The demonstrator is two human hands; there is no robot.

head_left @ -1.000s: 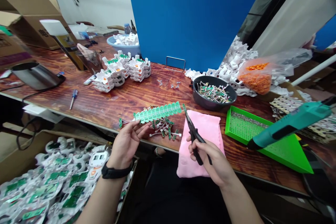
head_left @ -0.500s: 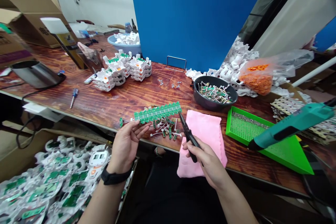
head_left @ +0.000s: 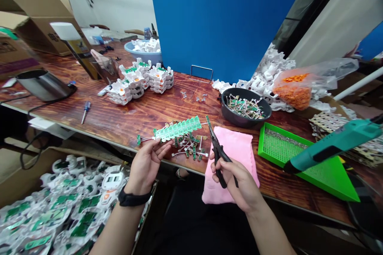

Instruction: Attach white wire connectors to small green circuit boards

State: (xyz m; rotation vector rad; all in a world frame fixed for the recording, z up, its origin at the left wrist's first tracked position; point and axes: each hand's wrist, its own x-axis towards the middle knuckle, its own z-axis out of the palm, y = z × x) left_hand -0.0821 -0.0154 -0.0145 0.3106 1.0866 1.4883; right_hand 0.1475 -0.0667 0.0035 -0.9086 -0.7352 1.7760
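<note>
My left hand [head_left: 149,161] is closed on the near left end of a long green circuit board panel [head_left: 179,128], tilted above the table. My right hand [head_left: 235,179] is wrapped round black-handled pliers [head_left: 216,147], whose handles stand apart. A small green board piece [head_left: 208,120] is at the pliers' tip, apart from the panel's right end, with a thin light strand between them. Under the panel lies a heap of small circuit boards with white wires [head_left: 193,145]. A folded pink cloth [head_left: 230,159] lies beneath the pliers and right hand.
A dark bowl of wired boards [head_left: 245,121] stands behind the cloth. To the right are a green tray [head_left: 281,139] and a teal power tool [head_left: 335,143]. White housings [head_left: 131,83] are stacked at back left. A box of white-and-green parts [head_left: 66,203] sits below left.
The small board piece now stands off from the panel's right end, at the pliers' tip. The pliers' handles have spread, and the panel has tilted so its face looks brighter.
</note>
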